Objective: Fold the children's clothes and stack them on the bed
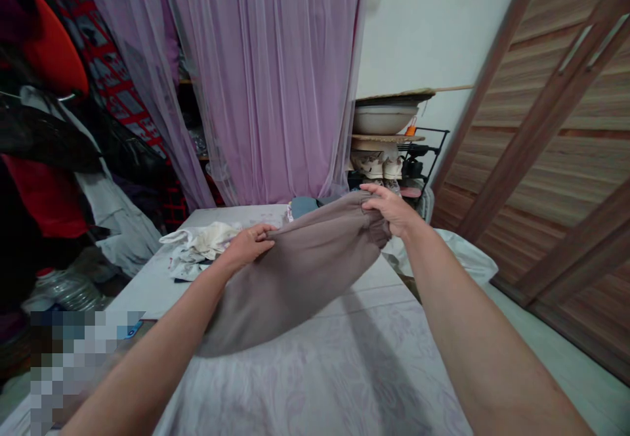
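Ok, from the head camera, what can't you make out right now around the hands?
Head view:
- Taupe garment: trousers or top cannot be told; the left hand and right hand bunch it, hiding its shape.
- Blue item: mostly hidden behind the garment.
- Lower-left corner: a pixelated patch obscures what lies there.
- Things behind the sheer mauve curtain: blurred by it.

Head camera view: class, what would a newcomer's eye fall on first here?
The grey-brown fleece garment stretched across the centre, held by the left hand and right hand, comes first. Behind it hangs a lilac sheer curtain; a white basin sits to the curtain's right.
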Tool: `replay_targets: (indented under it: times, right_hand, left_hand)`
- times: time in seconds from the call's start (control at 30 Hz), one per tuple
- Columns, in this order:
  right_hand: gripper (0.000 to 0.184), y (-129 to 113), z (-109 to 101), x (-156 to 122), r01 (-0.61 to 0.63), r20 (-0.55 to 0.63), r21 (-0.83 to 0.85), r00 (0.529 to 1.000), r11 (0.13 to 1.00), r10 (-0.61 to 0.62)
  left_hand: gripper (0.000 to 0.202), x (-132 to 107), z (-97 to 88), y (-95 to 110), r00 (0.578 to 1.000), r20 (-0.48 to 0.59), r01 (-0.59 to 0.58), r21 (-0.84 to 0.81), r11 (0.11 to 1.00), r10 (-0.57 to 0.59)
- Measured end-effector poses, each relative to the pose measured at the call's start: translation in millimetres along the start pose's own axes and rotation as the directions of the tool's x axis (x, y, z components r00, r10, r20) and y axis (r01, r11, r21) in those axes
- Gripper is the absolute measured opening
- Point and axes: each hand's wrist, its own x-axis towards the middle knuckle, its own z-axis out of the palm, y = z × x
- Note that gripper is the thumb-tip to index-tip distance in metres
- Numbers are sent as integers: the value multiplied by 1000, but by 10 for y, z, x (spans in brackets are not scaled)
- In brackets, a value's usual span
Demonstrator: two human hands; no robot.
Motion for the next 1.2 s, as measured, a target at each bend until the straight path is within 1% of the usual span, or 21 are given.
replay_targets:
  times: [0.07,0.13,0.2,0.27,0.3,0.37,0.43,0.47,0.5,0.57,0.6,0.63,0.7,0.73,0.8,0.87,0.9,1.0,1.07,1.13,1.2]
  right_hand:
    - [65,-22,-6,63,-90,54,-26,994,996,91]
    - [64,57,9,36,-130,68,-86,988,988,136]
    - [64,216,10,-56,-119,44,-176,991,977,129]
    - [61,407,-12,-191,-106,-10,-335,994,936,109]
    - [59,499,-22,-270,-107,-38,-436,994,894,101]
    - [54,651,-9,-447,-118,-93,-635,993,764,75]
    - [53,747,91,-640,-94,-117,-770,993,631,4]
    - [56,774,179,-737,-56,-101,-810,994,584,-44]
    - [61,792,288,-828,12,-45,-831,995,556,-88]
    - [70,810,540,-975,206,155,-811,978,548,-137]
    - [68,817,663,-1025,280,242,-780,960,560,-144]
    - [58,827,770,-1054,324,303,-748,943,579,-137]
    - [32,852,913,-1058,341,356,-682,928,647,-114]
    - [26,865,943,-1038,331,357,-644,928,690,-112]
    - [27,877,934,-970,315,340,-546,930,776,-139]
    - [31,855,862,-892,331,332,-438,923,836,-192]
    - [31,830,817,-854,342,333,-394,918,853,-214]
    - [32,727,681,-750,380,317,-326,907,866,-278]
    - [34,667,606,-688,403,304,-323,901,856,-310]
    - [35,630,539,-633,426,322,-332,890,842,-323]
    - [35,617,473,-590,443,350,-347,879,827,-324]
  left_hand:
    - [33,-23,32,2,998,-54,-11,245,970,26]
    - [24,-74,83,14,997,-69,-5,422,907,38]
    - [20,-151,163,20,997,-60,-15,512,859,53]
    - [16,-238,283,10,992,-54,-68,560,825,118]
    - [15,-277,358,0,984,-61,-103,573,813,167]
    - [14,-339,535,-23,964,-71,-173,558,811,255]
    - [16,-372,728,-28,959,-52,-219,487,845,278]
    - [17,-380,821,-19,962,-31,-231,439,868,271]
    - [18,-384,907,-2,965,-11,-237,390,890,262]
    - [19,-388,1045,52,967,5,-244,314,918,255]
    - [19,-392,1091,80,966,5,-250,291,924,260]
    - [19,-398,1120,101,965,5,-255,279,926,264]
    - [22,-420,1120,98,968,14,-242,296,924,249]
    - [25,-436,1092,64,972,28,-229,324,918,232]
    - [39,-475,988,-79,977,72,-212,403,890,200]
    - [50,-516,842,-306,978,128,-205,482,852,163]
    - [52,-533,764,-437,979,156,-197,515,834,135]
    - [53,-563,563,-815,981,191,-133,607,784,19]
    - [54,-567,484,-993,981,191,-96,640,762,-37]
    - [57,-568,449,-1098,982,181,-79,641,763,-50]
    - [63,-577,440,-1153,983,170,-60,631,773,-63]
